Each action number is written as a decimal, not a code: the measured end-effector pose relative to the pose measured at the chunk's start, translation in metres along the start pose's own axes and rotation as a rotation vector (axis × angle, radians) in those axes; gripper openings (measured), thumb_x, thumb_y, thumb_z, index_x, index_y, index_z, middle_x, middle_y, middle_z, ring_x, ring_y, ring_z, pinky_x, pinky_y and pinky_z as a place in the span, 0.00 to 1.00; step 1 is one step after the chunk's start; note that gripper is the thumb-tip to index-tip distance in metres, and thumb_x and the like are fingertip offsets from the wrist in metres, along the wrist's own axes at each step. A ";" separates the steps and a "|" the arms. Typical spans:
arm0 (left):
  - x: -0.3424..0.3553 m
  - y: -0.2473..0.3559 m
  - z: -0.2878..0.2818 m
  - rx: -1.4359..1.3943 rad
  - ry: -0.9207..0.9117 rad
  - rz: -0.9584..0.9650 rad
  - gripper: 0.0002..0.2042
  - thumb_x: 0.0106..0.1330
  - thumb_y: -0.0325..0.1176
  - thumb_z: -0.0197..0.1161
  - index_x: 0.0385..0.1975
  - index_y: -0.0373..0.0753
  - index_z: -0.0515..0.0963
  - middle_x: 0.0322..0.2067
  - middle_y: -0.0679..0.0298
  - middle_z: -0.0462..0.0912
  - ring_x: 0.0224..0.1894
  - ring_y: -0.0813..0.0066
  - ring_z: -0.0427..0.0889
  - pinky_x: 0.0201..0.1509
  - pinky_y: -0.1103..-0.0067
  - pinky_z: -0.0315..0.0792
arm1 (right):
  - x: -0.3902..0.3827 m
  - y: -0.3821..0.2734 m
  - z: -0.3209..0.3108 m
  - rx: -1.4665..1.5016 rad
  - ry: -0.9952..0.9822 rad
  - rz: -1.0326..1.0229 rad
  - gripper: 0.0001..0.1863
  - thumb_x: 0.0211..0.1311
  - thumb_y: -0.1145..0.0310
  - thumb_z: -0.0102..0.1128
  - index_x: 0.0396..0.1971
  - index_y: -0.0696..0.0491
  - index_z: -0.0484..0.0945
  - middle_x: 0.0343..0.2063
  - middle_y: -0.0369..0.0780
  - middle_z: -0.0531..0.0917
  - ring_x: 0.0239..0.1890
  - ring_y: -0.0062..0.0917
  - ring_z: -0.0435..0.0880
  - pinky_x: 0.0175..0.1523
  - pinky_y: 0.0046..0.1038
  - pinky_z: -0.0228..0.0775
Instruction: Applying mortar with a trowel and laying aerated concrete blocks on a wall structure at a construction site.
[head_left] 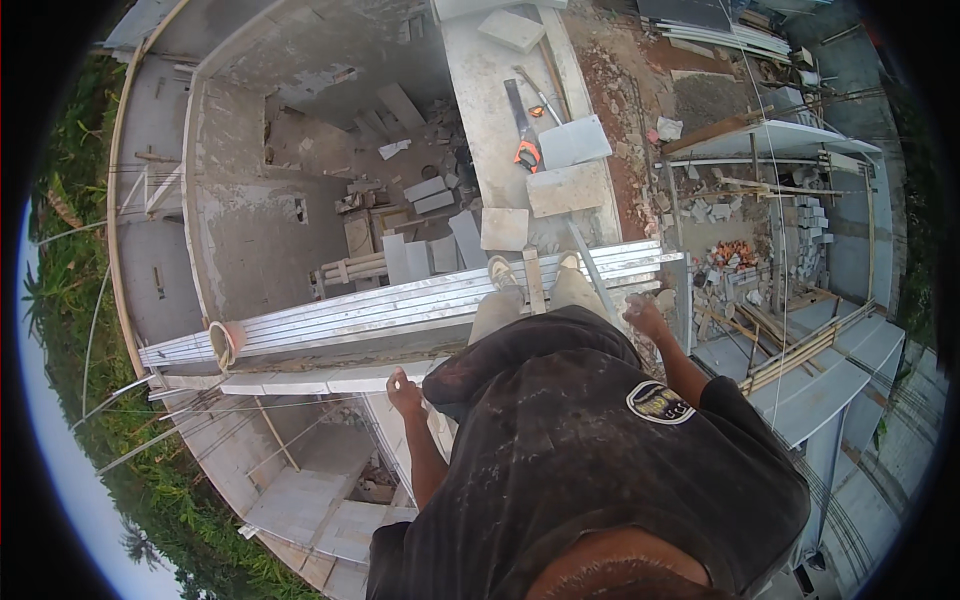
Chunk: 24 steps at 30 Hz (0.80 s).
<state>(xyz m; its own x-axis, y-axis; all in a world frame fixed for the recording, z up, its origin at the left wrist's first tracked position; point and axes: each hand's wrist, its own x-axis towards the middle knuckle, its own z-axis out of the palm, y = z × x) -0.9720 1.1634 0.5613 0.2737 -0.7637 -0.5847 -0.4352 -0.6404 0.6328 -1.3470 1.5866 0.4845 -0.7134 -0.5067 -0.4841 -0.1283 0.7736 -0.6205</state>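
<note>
Presently, both hands are positioned near the silver metal lengths [400,304].
The metal lengths lie side by side, running from far left to the right of the person's shoes [500,270]. The left hand [405,393] is nearest the row of pale blocks [325,381]; its grip is loosely curled, and whether it pinches anything cannot be told. The right hand [648,315] is near the lengths' right end; its grip is partly curled, contents likewise indeterminate. A bucket [233,338] is located at the lengths' left portion. Ahead, a concrete slab [478,110] carries a handsaw [521,122] and a hammer [541,97].
</note>
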 end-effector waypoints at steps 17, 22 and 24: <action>-0.002 -0.002 0.012 0.070 -0.325 -0.213 0.28 0.68 0.55 0.55 0.63 0.54 0.55 0.47 0.55 0.78 0.40 0.65 0.82 0.41 0.67 0.71 | 0.035 -0.065 -0.011 0.269 -0.087 0.213 0.21 0.52 0.68 0.63 0.48 0.54 0.75 0.31 0.43 0.84 0.34 0.31 0.83 0.42 0.30 0.73; -0.027 -0.014 0.067 0.176 -0.408 -0.155 0.28 0.67 0.53 0.56 0.62 0.52 0.58 0.42 0.57 0.80 0.32 0.73 0.78 0.33 0.73 0.69 | 0.030 -0.009 -0.031 0.223 -0.046 0.235 0.22 0.51 0.69 0.64 0.48 0.57 0.75 0.26 0.41 0.84 0.29 0.27 0.83 0.38 0.28 0.74; -0.032 -0.008 0.085 0.215 -0.400 -0.099 0.28 0.67 0.53 0.57 0.61 0.49 0.59 0.38 0.59 0.81 0.30 0.74 0.76 0.30 0.75 0.69 | 0.030 0.012 -0.040 0.198 -0.034 0.239 0.22 0.51 0.69 0.64 0.47 0.58 0.75 0.24 0.40 0.84 0.28 0.26 0.83 0.37 0.27 0.74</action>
<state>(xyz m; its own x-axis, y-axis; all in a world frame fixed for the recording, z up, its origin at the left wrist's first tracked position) -1.0498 1.2001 0.5322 -0.0111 -0.5815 -0.8134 -0.6035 -0.6448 0.4692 -1.3974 1.5952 0.4871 -0.6834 -0.3342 -0.6490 0.1791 0.7851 -0.5929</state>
